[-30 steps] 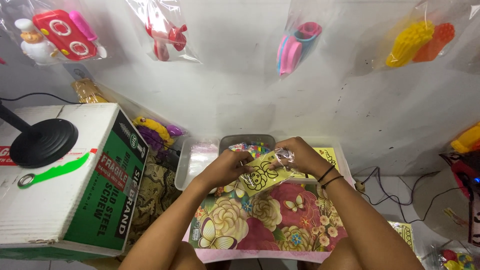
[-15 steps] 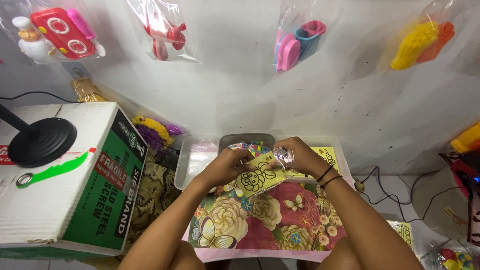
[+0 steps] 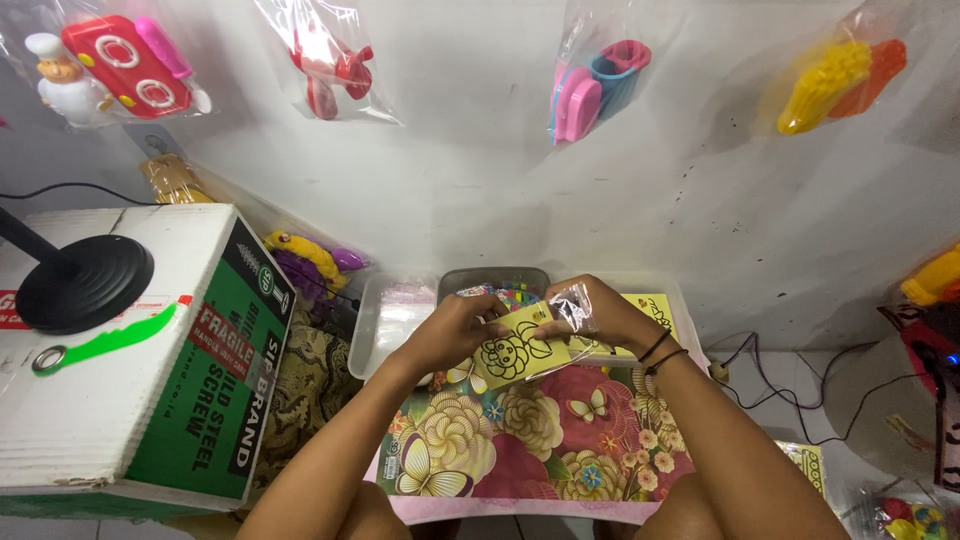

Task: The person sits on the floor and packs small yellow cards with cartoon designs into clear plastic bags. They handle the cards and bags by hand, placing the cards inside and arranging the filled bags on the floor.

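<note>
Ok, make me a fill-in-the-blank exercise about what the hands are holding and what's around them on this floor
1. Both hands hold a small yellow card printed with a black outline of a ____.
2. The right hand also pinches a clear plastic ____.
3. The left hand works above a cloth patterned with flowers and ____.
4. On the cardboard box at the left stands a round black ____.

Missing words: flower; bag; butterflies; base

Single head-worn view — looks steeply down and forward over the person's forearms toward a white wall. Close range: floral board on the lap fills the lower centre — cardboard box at left.
</note>
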